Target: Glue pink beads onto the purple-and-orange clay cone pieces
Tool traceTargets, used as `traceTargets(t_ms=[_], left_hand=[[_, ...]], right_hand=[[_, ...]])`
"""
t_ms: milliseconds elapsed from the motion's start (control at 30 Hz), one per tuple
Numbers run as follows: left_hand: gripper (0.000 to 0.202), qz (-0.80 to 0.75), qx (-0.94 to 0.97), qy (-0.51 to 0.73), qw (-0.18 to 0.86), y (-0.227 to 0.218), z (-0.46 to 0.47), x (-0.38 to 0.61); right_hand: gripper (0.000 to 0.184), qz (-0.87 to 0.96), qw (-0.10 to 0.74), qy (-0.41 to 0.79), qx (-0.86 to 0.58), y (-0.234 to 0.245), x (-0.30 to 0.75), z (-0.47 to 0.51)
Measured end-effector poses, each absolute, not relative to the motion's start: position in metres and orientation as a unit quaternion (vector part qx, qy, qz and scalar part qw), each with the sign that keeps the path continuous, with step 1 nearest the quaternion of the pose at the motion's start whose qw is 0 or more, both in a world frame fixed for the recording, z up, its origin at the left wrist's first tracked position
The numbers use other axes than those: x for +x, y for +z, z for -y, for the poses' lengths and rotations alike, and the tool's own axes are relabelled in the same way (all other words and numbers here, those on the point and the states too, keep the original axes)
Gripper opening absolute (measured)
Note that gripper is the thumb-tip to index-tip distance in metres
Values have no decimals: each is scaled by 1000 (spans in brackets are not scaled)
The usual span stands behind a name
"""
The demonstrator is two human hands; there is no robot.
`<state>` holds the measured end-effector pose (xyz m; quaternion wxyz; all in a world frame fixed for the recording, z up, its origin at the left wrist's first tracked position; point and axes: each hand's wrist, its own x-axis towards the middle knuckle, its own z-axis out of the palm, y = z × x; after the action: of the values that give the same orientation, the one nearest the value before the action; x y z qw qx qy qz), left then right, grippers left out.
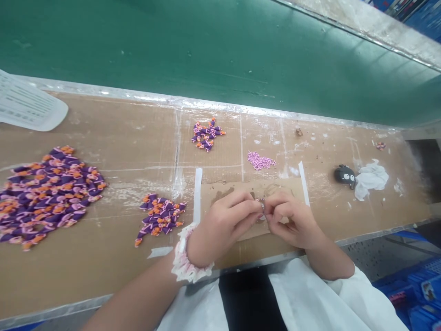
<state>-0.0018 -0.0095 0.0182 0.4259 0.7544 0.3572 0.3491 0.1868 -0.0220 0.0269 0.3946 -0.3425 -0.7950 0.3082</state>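
Note:
My left hand (223, 225) and my right hand (292, 220) meet over a brown cardboard patch (220, 191) near the table's front edge. Both are pinched together on one tiny piece (262, 203) between the fingertips; it is too small to name. A white scrunchie (184, 257) rings my left wrist. A small heap of purple, pink and orange pieces (159, 218) lies just left of my left hand. A little pile of pink beads (261, 161) sits beyond my hands.
A big heap of the same purple pieces (48, 193) covers the left of the table. A smaller cluster (206, 135) lies near the back edge. A black toy figure (345, 175) and crumpled white tissue (370, 178) sit right. A white perforated tray (27, 105) lies far left, beside the green conveyor belt (220, 50).

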Motion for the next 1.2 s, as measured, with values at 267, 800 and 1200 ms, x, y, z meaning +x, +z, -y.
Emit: traceTargets(t_ms=[267, 800, 1200], left_hand=[[16, -380, 699, 381, 472, 12, 10, 1], [33, -442, 267, 400, 757, 8, -1, 3], [38, -358, 120, 367, 850, 10, 3, 10]], right_hand=[[24, 751, 422, 371, -346, 28, 192, 23], [16, 884, 95, 255, -380, 16, 204, 24], [27, 777, 377, 347, -366, 28, 198, 20]])
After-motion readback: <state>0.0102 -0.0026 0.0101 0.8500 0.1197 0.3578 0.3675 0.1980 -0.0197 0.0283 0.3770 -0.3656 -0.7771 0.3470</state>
